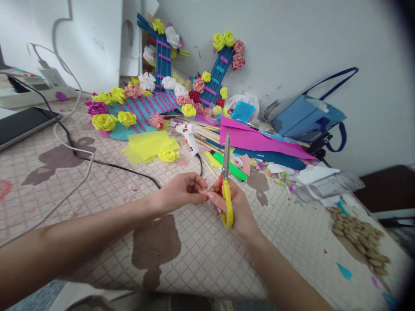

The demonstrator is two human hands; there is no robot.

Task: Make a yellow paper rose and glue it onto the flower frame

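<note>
right hand (238, 205) at 5 o'clock, clamped on scissors (225, 172), blades (226, 153) toward 12; likely light, stiff, take yellow loops (230, 203); left hand (180, 190) grip: can't tell.

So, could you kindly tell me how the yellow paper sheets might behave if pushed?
The yellow paper sheets look thin and faintly translucent, so probably light and floppy. Loosely fanned, they would likely slide apart.

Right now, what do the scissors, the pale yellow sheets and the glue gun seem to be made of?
Scissors: grey blades, apparently metal, with a dull shine; yellow and red handles, probably smooth plastic, being evenly coloured and slightly glossy. Yellow sheets: probably thin matte paper, since overlapping layers show through. Glue gun: white body, likely hard plastic, with smooth rounded edges.
</note>
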